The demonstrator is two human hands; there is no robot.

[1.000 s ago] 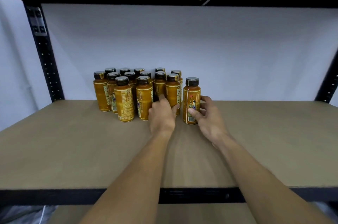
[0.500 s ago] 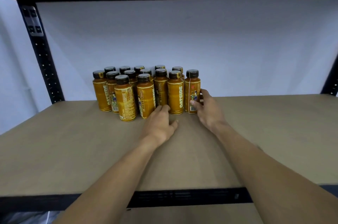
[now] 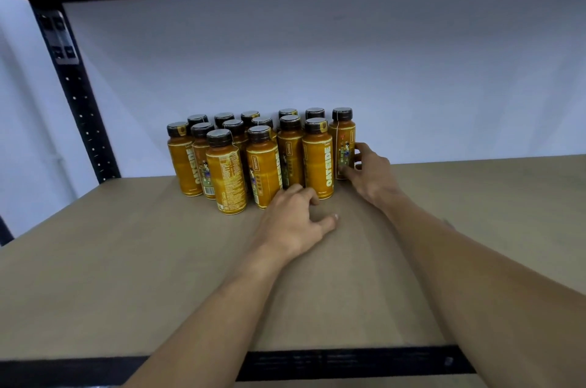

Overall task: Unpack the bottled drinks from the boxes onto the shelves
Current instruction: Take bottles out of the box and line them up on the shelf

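Cluster of bottles [image 3: 263,165] near the shelf's [image 3: 126,260] back edge, left of centre.
The right hand [image 3: 369,175] grasps the end bottle [image 3: 344,137] between thumb and fingers; the left hand [image 3: 295,222] lies released on the shelf. Risk: a sideways shove could topple the tight-packed neighbours.

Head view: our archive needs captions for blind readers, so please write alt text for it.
A person's right hand grips the rightmost bottle of a cluster of orange, dark-capped bottles standing on a tan shelf. The left hand, holding nothing, lies just before the front row.
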